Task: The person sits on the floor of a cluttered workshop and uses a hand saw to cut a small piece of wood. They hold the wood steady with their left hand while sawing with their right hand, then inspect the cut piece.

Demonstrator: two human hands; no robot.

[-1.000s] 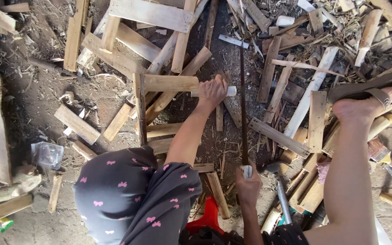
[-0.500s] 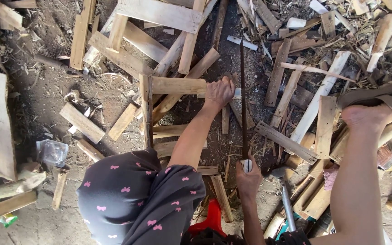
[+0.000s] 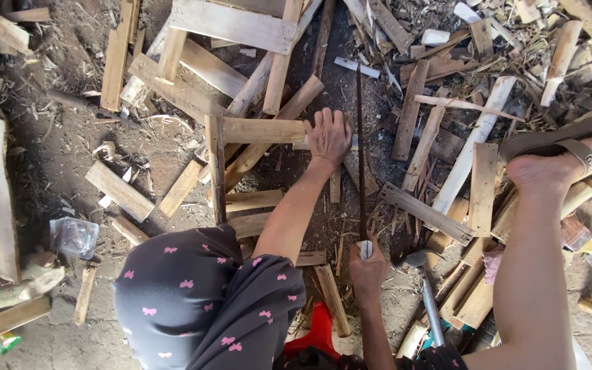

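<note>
My left hand (image 3: pixel 329 136) lies flat, fingers spread, on the end of a pale wooden plank (image 3: pixel 262 130), part of a nailed wooden frame on the dirt. My right hand (image 3: pixel 368 268) is closed around the near end of a long, thin dark metal bar (image 3: pixel 360 157), which points straight away from me just right of my left hand. My left knee in dark butterfly-print cloth (image 3: pixel 200 301) is at the lower left. My bare right leg runs up to a sandalled foot (image 3: pixel 556 161) resting on wood scraps.
Loose planks and offcuts (image 3: pixel 447 137) cover the dirt all around. A hammer (image 3: pixel 425 288) lies on the ground just right of my right hand. A crumpled clear plastic bag (image 3: pixel 73 236) sits at the left, and a red object (image 3: pixel 320 336) is below my arms.
My right hand has edged a little forward with the bar. The left hand stays pressed on the plank. The view has shifted slightly.
</note>
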